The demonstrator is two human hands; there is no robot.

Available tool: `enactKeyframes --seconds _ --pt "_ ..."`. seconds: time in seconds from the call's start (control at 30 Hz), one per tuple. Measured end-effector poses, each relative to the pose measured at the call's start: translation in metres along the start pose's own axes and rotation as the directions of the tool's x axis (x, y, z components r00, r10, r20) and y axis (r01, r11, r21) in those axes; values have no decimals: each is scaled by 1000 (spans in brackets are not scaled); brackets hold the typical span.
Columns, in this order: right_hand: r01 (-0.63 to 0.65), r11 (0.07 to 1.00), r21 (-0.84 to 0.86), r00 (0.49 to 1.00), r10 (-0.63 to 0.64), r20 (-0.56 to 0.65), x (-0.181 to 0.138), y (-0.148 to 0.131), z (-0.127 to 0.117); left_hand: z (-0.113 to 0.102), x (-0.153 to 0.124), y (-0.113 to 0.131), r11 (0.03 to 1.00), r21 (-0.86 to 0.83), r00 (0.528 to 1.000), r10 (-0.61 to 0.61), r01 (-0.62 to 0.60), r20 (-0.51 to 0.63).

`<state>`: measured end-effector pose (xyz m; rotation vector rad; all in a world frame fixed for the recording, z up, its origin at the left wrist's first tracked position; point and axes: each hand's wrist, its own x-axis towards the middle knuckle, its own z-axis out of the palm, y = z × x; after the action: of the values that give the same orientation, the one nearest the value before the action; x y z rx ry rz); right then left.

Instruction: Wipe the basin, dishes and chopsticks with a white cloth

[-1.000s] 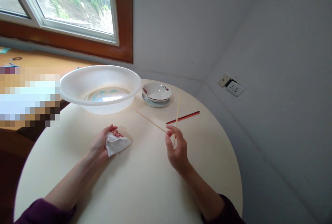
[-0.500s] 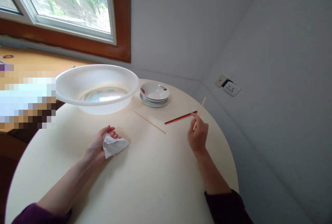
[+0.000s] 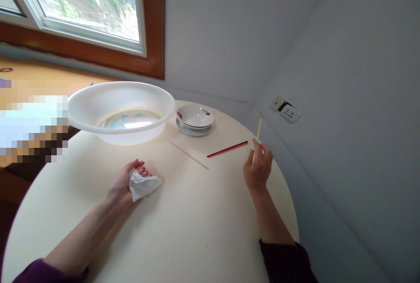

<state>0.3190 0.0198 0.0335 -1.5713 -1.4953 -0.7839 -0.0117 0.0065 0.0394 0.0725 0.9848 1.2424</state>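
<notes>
My left hand point(image 3: 128, 181) rests palm up on the table with its fingers curled round a white tissue point(image 3: 144, 185), which spreads out over the palm side. Between the fingers of my right hand point(image 3: 258, 165) is a pale wooden chopstick point(image 3: 259, 127), tilted upward near the table's right edge. Just left of that hand lies a pair of dark red chopsticks point(image 3: 227, 149), close together. A second pale chopstick point(image 3: 188, 155) lies slantwise on the table between my hands.
A large translucent plastic basin point(image 3: 141, 135) stands at the back left of the round cream table point(image 3: 183, 230). Beside it, a white flower-patterned bowl point(image 3: 193, 117) sits on a saucer point(image 3: 188, 132). A wooden desk point(image 3: 49, 75) adjoins at left; a wall with a socket point(image 3: 290, 113) bounds the right.
My right hand has moved slightly right, carrying the pale chopstick away from the red pair. My left hand keeps the tissue in place.
</notes>
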Motion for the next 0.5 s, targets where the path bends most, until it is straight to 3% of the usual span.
enactKeyframes --seconds 0.13,0.3,0.5 --pt "28 998 59 998 -25 -49 1 -2 -2 -1 0 0 1000 -7 1000 -9 9 19" --pt "33 991 131 999 -30 -28 0 -4 1 -1 1 0 1000 -24 1000 -13 14 21" --pt "15 1000 -17 999 -14 52 -3 -1 4 -2 3 0 1000 -25 999 -15 16 31"
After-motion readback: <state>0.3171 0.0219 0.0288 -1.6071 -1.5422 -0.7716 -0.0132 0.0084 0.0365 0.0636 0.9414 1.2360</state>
